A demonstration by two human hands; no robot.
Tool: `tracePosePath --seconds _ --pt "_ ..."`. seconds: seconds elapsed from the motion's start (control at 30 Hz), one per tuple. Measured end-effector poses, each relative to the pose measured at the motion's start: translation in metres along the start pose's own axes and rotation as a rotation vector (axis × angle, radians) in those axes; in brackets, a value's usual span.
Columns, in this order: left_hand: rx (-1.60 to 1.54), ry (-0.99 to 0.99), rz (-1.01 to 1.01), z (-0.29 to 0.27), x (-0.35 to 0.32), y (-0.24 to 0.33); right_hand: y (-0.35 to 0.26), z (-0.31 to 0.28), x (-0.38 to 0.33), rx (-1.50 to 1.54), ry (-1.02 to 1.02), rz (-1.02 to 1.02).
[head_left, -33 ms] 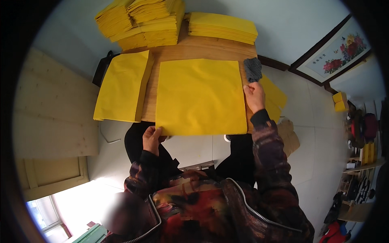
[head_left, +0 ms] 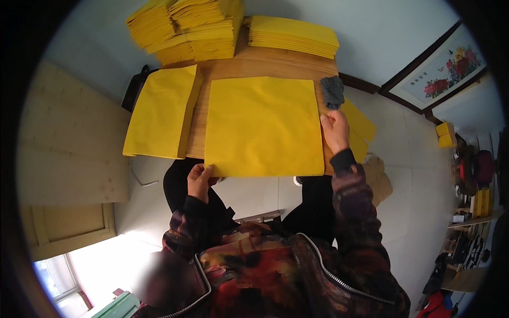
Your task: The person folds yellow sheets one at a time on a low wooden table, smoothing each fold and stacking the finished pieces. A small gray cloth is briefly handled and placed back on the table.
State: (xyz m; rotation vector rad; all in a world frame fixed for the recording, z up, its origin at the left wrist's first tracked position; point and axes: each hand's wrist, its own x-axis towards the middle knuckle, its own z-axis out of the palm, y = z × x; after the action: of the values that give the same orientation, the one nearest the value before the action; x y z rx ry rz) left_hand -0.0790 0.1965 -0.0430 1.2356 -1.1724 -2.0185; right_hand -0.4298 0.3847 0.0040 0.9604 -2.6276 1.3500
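A large, nearly square yellow sheet (head_left: 263, 127) lies flat on the wooden table (head_left: 286, 62), slightly creased, its near edge jutting past the table's front. My left hand (head_left: 199, 181) pinches its near left corner between thumb and fingers. At the sheet's right edge, my right hand (head_left: 335, 131) is closed with the fingers curled under; whatever is in them is hidden. Just beyond that hand sits a crumpled grey cloth (head_left: 332, 92) at the table's right edge. Left of the sheet is a thick stack of yellow sheets (head_left: 161, 114), lying at a slant.
Tall yellow piles (head_left: 212, 37) stand at the back left of the table, and a lower yellow stack (head_left: 294, 36) at the back right. More yellow sheets (head_left: 359, 127) and a brown paper piece (head_left: 377, 180) lie right of the table. A framed flower picture (head_left: 437, 69) leans at the right.
My right hand has shifted very slightly toward me along the sheet's right edge. My left hand keeps its pinch on the corner.
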Motion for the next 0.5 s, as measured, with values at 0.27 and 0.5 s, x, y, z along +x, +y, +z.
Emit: tracePosePath --seconds 0.27,0.5 --pt "0.009 0.047 0.010 0.004 0.003 0.005 -0.077 -0.007 -0.125 -0.190 -0.429 -0.570" --pt "0.074 0.051 -0.002 0.006 0.004 0.008 -0.080 0.013 -0.126 -0.200 -0.346 -0.568"
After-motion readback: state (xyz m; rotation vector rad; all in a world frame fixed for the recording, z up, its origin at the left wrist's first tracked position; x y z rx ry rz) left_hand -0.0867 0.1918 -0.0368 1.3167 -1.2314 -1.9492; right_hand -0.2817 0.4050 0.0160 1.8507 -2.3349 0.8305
